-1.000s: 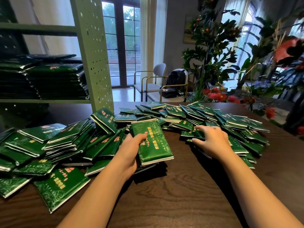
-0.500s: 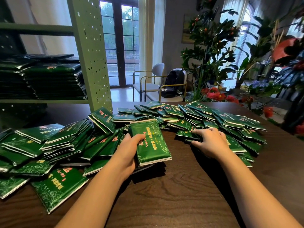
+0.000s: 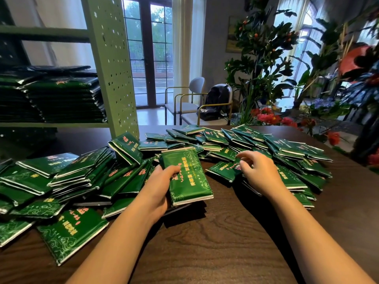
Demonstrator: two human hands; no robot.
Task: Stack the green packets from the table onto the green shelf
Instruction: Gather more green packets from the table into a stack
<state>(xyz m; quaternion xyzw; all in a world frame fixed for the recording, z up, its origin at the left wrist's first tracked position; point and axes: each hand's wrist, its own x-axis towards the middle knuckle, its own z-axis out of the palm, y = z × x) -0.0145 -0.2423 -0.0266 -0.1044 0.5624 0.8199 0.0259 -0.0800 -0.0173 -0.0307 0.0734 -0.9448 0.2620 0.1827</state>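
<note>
Left hand (image 3: 158,187) fingers hidden under packets (image 3: 188,177); right hand (image 3: 258,175) fingertips (image 3: 246,155) blurred, perhaps pinching.

Glossy foil-like green packets (image 3: 187,175), dark wood-grain table (image 3: 205,242), matt perforated-metal shelf (image 3: 113,68).

Using the shelf post (image 3: 114,78) as ref. Left of it, the bay is packed w/ stacks (image 3: 61,99), room only above them, under the next board (image 3: 41,34). Packets (image 3: 127,177) lean on the post's foot & sprawl both ways across the table (image 3: 205,253). Bare wood behind them just left of the post, and a big open patch on the near side. Plants (image 3: 266,58) crowd the far right.
</note>
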